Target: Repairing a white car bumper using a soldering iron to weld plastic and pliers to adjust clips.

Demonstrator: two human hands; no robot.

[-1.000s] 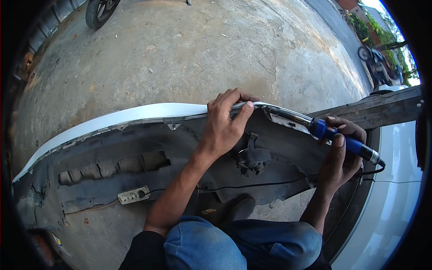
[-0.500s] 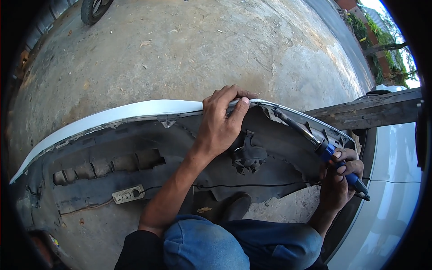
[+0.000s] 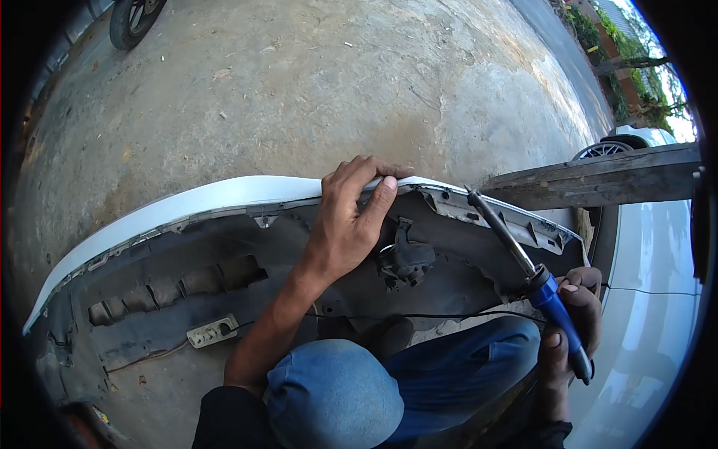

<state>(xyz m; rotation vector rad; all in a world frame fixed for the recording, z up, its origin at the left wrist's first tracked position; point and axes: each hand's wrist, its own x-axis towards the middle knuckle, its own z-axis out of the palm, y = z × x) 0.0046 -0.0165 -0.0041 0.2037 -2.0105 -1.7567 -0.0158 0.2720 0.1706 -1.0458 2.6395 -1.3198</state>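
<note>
A car bumper with a white outer edge (image 3: 172,204) and dark underside spans the view. My left hand (image 3: 351,213) is closed over its top edge near the middle. My right hand (image 3: 576,314) is wrapped round a blue-handled soldering iron (image 3: 553,307), whose metal tip points up-left, near a torn white-and-black bracket (image 3: 464,209) along the bumper's right part. A black bracketed fitting (image 3: 406,263) sits on the underside between my hands. A power strip (image 3: 211,333) with a plug and black cord lies at lower left.
A wooden beam (image 3: 598,182) juts in at right beside a white car body (image 3: 647,322). My denim-covered knees (image 3: 333,389) are below. A motorbike wheel (image 3: 127,22) stands on the concrete floor (image 3: 314,90) at top left; a road and greenery lie top right.
My right hand has lowered with the soldering iron, tilting it more upright and pulling the tip back from the bumper edge. My left hand has shifted slightly left, still gripping the edge.
</note>
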